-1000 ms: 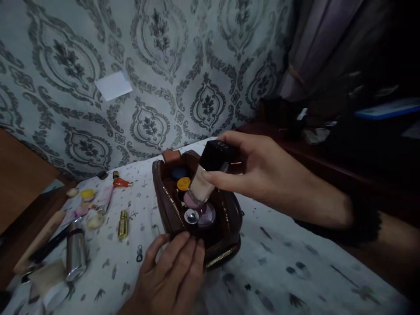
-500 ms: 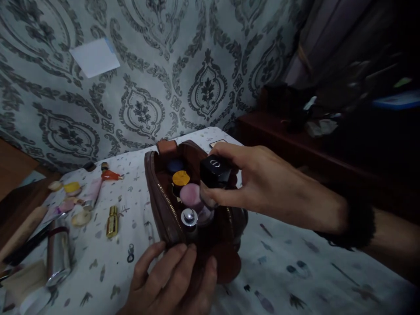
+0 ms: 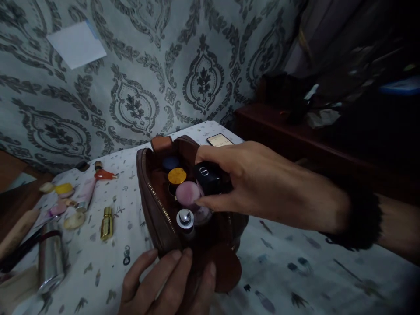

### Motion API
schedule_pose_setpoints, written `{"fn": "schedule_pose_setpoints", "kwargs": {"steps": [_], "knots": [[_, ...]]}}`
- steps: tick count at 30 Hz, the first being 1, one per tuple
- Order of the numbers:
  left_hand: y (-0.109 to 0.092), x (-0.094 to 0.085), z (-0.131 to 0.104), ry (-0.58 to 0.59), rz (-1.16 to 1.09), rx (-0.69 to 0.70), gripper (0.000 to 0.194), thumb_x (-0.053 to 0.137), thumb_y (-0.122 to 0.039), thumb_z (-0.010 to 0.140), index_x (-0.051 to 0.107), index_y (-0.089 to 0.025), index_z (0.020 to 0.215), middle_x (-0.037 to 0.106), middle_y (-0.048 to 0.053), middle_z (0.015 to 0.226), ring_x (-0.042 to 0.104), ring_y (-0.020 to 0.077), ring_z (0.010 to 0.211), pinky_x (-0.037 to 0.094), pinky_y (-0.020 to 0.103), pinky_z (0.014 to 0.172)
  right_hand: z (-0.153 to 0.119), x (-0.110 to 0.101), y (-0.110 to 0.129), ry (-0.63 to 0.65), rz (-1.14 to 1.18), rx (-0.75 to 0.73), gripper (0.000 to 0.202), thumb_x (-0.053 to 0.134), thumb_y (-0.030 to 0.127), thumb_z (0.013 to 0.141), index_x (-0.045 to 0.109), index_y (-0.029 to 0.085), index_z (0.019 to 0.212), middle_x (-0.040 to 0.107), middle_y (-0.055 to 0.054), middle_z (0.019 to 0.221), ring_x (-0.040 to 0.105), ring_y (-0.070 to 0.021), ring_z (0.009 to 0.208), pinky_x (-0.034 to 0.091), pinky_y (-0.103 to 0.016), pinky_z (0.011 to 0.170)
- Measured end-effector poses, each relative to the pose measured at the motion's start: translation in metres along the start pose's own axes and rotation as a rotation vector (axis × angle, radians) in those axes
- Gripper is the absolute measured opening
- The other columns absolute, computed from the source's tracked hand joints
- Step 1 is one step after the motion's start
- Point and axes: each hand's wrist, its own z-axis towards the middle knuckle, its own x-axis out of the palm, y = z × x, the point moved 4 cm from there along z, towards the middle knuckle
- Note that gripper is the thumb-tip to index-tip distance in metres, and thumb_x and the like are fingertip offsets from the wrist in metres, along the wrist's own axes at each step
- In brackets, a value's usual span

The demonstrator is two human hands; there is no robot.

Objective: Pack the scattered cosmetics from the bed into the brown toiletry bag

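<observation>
A brown zippered toiletry bag (image 3: pixel 159 218) lies unzipped on the cloth. My left hand (image 3: pixel 164 280) grips its near end, with the fingers at the edge beside a round brown flap (image 3: pixel 226 271). Inside the opening, my right hand (image 3: pixel 243 183) holds a bottle with a glossy black cap (image 3: pixel 208 178) that bears a round silver emblem. The lower part of this bottle is hidden. Close to it in the bag stand a pink-topped container (image 3: pixel 187 193), a silver-topped bottle (image 3: pixel 185 218), a yellow-topped container (image 3: pixel 177 175) and a dark blue lid (image 3: pixel 171 163).
On the printed cloth to the left lie a small gold bottle (image 3: pixel 106 224), a silver cylinder (image 3: pixel 50 258), a pink tube (image 3: pixel 86 195), an orange item (image 3: pixel 104 175) and several other cosmetics. A phone (image 3: pixel 219 140) rests behind the bag. Dark reddish furniture (image 3: pixel 262 127) borders the right side.
My right hand has lowered the black-capped bottle deeper into the bag, and the cap has tilted. My left hand stays on the bag. More of the phone shows as the view shifts.
</observation>
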Motion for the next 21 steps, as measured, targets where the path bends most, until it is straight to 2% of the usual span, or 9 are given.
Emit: {"fn": "schedule_pose_setpoints", "kwargs": {"steps": [5,8,12,18,21], "knots": [[0.0,0.001,-0.002,0.005,-0.001,-0.003,0.026,0.067,-0.03,0.086,0.069,-0.034,0.112,0.071,-0.001,0.104,0.058,0.0163,0.11,0.034,0.034,0.109,0.004,0.002,0.0,-0.001,-0.036,-0.006,0.032,0.078,0.047,0.067,0.058,0.022,0.07,0.053,0.005,0.057,0.06,-0.0147,0.064,0.031,-0.022,0.05],[0.0,0.002,-0.001,-0.004,-0.011,0.006,0.025,0.065,-0.027,0.087,0.069,-0.033,0.111,0.07,-0.001,0.103,0.058,0.016,0.109,0.033,0.034,0.11,0.005,0.002,0.004,0.027,-0.065,-0.013,0.033,0.081,0.045,0.064,0.059,0.022,0.07,0.051,0.005,0.054,0.061,-0.0159,0.064,0.031,-0.022,0.051],[-0.001,0.001,0.003,-0.012,-0.051,0.006,0.025,0.051,-0.02,0.095,0.072,-0.031,0.106,0.069,0.0,0.103,0.056,0.0129,0.105,0.027,0.035,0.115,0.005,0.003,0.01,0.089,-0.096,-0.04,0.026,0.081,0.04,0.066,0.064,0.023,0.077,0.051,0.005,0.052,0.059,-0.0156,0.061,0.032,-0.024,0.053],[0.0,-0.003,0.006,0.02,-0.115,-0.005,0.03,0.045,-0.019,0.097,0.072,-0.029,0.108,0.069,0.001,0.105,0.053,0.0132,0.108,0.024,0.035,0.116,0.003,0.01,0.02,0.12,-0.244,-0.05,0.028,0.08,0.042,0.066,0.062,0.023,0.072,0.054,0.002,0.055,0.058,-0.0168,0.059,0.03,-0.027,0.054],[0.001,-0.003,0.005,0.047,-0.134,0.011,0.031,0.043,-0.021,0.099,0.071,-0.027,0.11,0.068,0.002,0.107,0.052,0.014,0.111,0.022,0.036,0.117,0.0,0.017,0.029,0.178,-0.389,-0.076,0.03,0.082,0.041,0.063,0.061,0.021,0.071,0.057,0.0,0.057,0.058,-0.0181,0.058,0.029,-0.028,0.054]]}}
